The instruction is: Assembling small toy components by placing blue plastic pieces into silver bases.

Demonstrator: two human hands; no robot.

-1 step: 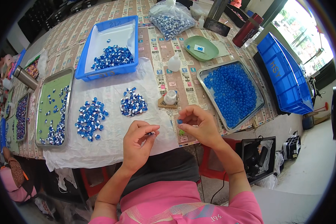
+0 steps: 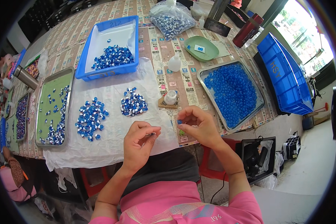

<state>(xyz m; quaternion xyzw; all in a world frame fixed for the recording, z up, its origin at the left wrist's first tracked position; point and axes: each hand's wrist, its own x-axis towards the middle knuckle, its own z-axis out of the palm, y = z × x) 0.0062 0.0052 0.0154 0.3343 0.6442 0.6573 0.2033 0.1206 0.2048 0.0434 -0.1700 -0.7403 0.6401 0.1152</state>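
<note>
The gap between two small pieces is the relation that matters here: one sits in each hand, above the near edge of the worktop [image 2: 149, 48], with clear space between. The left hand [image 2: 141, 143] has its grip closed, thumb against fingertips, on a small dark piece [image 2: 153, 134] that pokes out towards the right; its long axis seems to run roughly sideways, though the fingers cover too much of it to be sure. The right hand [image 2: 196, 127] pinches a round blue bead [image 2: 179, 121] at the very tips of thumb and forefinger, on the side that faces the left hand. From the left grip, the bead therefore lies to the right and slightly farther from the body; being round, it shows no clear long axis. Beyond the gap stands a small clear jar [image 2: 170, 98], nearer the right hand than the left. The metal tray [image 2: 209, 95] of loose blue beads [image 2: 231, 93] is also on the right hand's side, just past its knuckles, while the compact pile of blue-and-white pieces [image 2: 133, 102] lies on white paper [image 2: 112, 142] beyond the left hand, with a looser pile [image 2: 91, 121] farther left
</note>
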